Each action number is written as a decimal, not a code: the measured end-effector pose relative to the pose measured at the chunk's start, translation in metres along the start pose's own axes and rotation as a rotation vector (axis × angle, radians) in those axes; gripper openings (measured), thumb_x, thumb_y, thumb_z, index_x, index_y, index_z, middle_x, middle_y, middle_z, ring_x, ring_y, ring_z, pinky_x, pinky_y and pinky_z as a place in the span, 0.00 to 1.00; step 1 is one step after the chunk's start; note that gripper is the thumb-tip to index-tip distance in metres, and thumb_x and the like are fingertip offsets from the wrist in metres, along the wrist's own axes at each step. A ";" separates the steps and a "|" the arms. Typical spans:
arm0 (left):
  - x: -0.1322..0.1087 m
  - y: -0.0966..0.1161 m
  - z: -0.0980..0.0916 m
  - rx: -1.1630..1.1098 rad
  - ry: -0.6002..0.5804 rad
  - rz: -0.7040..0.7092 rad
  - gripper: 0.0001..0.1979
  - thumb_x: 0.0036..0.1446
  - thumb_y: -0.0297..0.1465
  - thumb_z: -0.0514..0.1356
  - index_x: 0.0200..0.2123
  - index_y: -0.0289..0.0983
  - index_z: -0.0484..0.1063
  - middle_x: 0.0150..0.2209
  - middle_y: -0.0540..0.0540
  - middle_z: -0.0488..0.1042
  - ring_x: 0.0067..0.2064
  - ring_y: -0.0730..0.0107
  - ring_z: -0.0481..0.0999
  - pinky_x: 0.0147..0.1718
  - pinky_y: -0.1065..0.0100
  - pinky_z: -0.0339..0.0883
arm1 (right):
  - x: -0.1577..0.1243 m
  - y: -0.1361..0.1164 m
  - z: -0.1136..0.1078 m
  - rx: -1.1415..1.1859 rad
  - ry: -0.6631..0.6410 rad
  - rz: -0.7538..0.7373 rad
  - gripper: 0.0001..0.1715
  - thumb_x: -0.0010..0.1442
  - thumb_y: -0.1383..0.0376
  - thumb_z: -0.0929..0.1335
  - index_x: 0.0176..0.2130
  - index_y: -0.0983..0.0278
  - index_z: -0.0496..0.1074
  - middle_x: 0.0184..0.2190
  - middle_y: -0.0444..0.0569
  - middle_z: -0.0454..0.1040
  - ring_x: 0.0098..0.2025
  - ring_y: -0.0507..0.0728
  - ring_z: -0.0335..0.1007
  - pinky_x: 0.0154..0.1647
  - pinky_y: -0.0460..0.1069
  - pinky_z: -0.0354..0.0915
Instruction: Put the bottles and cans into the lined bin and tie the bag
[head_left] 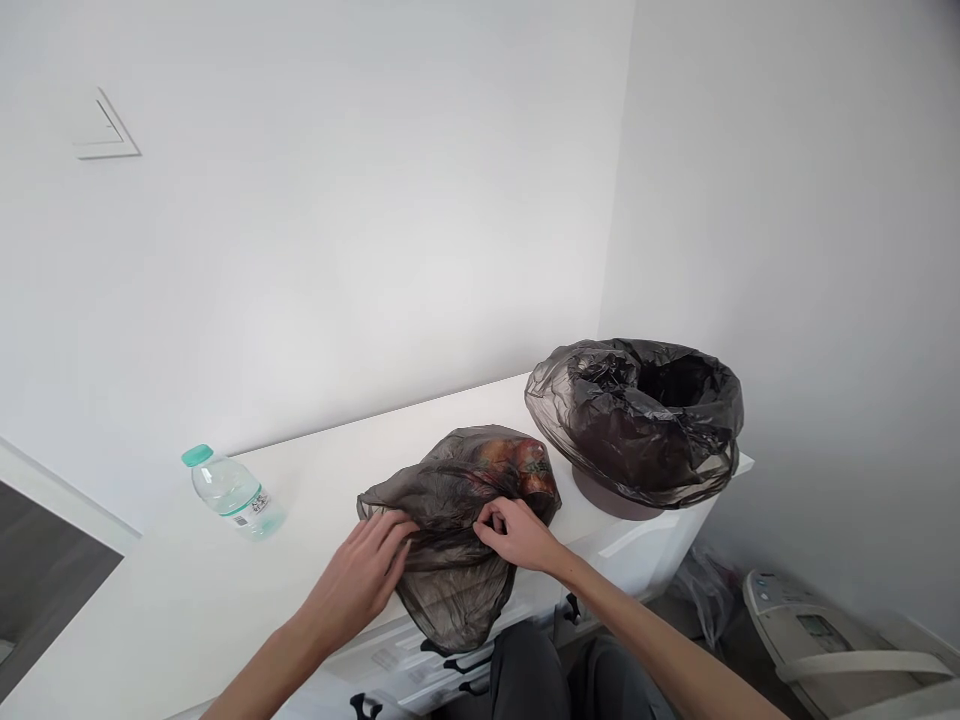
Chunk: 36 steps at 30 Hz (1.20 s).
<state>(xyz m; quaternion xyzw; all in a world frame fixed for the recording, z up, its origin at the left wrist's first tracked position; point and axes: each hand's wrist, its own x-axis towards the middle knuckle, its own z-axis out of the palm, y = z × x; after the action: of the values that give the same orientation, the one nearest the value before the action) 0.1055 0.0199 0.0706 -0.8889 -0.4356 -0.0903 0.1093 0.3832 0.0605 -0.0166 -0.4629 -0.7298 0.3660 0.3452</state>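
A thin black plastic bag (457, 590) lies near the front of the white cabinet top, its loose part draping over the edge. Reddish-orange packaged items (534, 465) show through its far right end; their exact kind is hard to make out. At the bag's left side, my left hand (367, 560) has its fingers curled over the plastic, closed on it. My right hand (519, 535) pinches the bag's film between thumb and forefinger, just in front of the packaged items.
A dark bin (615, 500) lined with a black bag (622, 430) stands at the cabinet's right end. On the left is a clear bottle (232, 490) with a mint cap. Below are black drawer handles (469, 665) and, at lower right, a beige appliance (817, 630). Walls rise behind and right.
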 end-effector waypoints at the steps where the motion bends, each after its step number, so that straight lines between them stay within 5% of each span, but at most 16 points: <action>1: 0.005 0.003 0.003 0.022 0.004 0.010 0.16 0.72 0.34 0.47 0.53 0.41 0.71 0.52 0.41 0.78 0.50 0.57 0.78 0.48 0.58 0.69 | 0.000 0.001 0.000 -0.003 0.003 0.001 0.16 0.65 0.53 0.68 0.37 0.62 0.75 0.22 0.42 0.67 0.27 0.53 0.65 0.27 0.47 0.54; 6: 0.022 -0.006 0.022 0.180 -0.015 -0.228 0.19 0.72 0.36 0.45 0.47 0.35 0.73 0.46 0.35 0.79 0.48 0.47 0.79 0.48 0.51 0.68 | 0.001 0.002 0.000 -0.005 0.008 -0.005 0.16 0.65 0.53 0.67 0.37 0.63 0.75 0.23 0.42 0.68 0.28 0.53 0.66 0.28 0.47 0.55; 13: 0.032 -0.030 0.047 0.173 -0.109 -0.409 0.20 0.70 0.38 0.49 0.32 0.35 0.74 0.30 0.37 0.79 0.36 0.49 0.81 0.34 0.60 0.66 | 0.000 0.003 0.000 -0.010 0.005 0.029 0.17 0.64 0.52 0.68 0.39 0.63 0.75 0.24 0.43 0.70 0.28 0.54 0.68 0.29 0.48 0.56; 19: 0.054 -0.046 0.052 0.150 -0.141 -0.463 0.20 0.66 0.35 0.48 0.30 0.35 0.75 0.32 0.34 0.79 0.37 0.48 0.80 0.33 0.60 0.64 | 0.002 0.004 0.001 -0.009 0.022 0.002 0.14 0.64 0.53 0.68 0.36 0.62 0.73 0.21 0.40 0.67 0.26 0.53 0.66 0.29 0.47 0.55; 24: 0.077 -0.063 0.057 0.119 -0.171 -0.440 0.12 0.57 0.28 0.52 0.26 0.36 0.74 0.31 0.34 0.80 0.39 0.46 0.80 0.42 0.55 0.66 | 0.004 0.005 0.001 0.009 0.036 -0.017 0.11 0.63 0.56 0.69 0.35 0.61 0.70 0.21 0.39 0.65 0.26 0.52 0.64 0.29 0.47 0.54; 27: 0.088 -0.071 0.061 0.089 -0.160 -0.410 0.11 0.56 0.29 0.55 0.34 0.35 0.77 0.40 0.34 0.82 0.49 0.43 0.79 0.51 0.51 0.66 | 0.007 0.006 0.000 0.081 0.023 -0.049 0.11 0.64 0.56 0.68 0.36 0.60 0.68 0.23 0.39 0.66 0.26 0.52 0.62 0.29 0.47 0.54; 31: 0.093 -0.075 0.054 0.040 -0.164 -0.329 0.14 0.58 0.30 0.54 0.43 0.37 0.77 0.51 0.36 0.81 0.56 0.45 0.77 0.55 0.51 0.66 | 0.010 0.006 -0.004 0.281 0.000 -0.075 0.10 0.66 0.56 0.66 0.42 0.60 0.67 0.31 0.41 0.71 0.27 0.51 0.61 0.29 0.47 0.56; 36: 0.081 -0.068 0.016 0.029 -0.172 -0.260 0.15 0.64 0.35 0.52 0.34 0.38 0.76 0.42 0.35 0.82 0.50 0.44 0.80 0.50 0.52 0.70 | 0.013 0.012 -0.005 0.442 -0.004 -0.047 0.10 0.67 0.56 0.67 0.41 0.60 0.65 0.31 0.40 0.70 0.23 0.49 0.61 0.26 0.46 0.58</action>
<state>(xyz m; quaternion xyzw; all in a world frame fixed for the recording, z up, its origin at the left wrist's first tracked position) 0.1016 0.1259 0.0836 -0.8279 -0.5559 -0.0208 0.0720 0.3876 0.0772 -0.0221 -0.3582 -0.6430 0.5097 0.4455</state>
